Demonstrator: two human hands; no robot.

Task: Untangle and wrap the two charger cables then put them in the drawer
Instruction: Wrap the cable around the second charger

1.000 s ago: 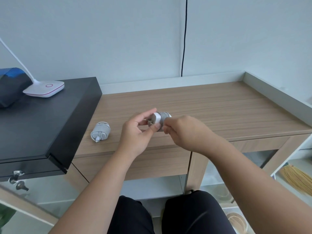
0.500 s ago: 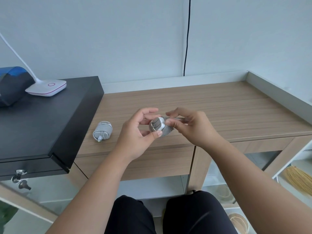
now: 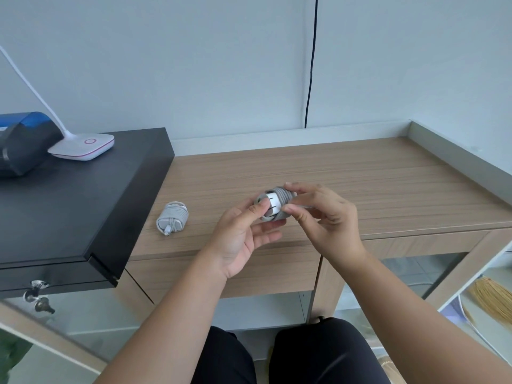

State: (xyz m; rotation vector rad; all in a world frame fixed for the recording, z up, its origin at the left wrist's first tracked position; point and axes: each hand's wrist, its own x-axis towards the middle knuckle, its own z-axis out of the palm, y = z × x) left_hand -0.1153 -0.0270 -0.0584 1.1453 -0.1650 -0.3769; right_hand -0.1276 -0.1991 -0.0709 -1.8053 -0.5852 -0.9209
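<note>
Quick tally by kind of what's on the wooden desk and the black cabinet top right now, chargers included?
Wrapped chargers: 2, one lying on the wooden desk at, one held by the left hand and right hand
White lamp base: 1
Blue-and-black object: 1
Total: 4

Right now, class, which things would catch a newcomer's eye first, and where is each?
Both hands meet over the wooden desk, left hand and right hand gripping a white charger wrapped in grey cable. A second wrapped grey charger bundle lies on the desk, beside the black cabinet.
</note>
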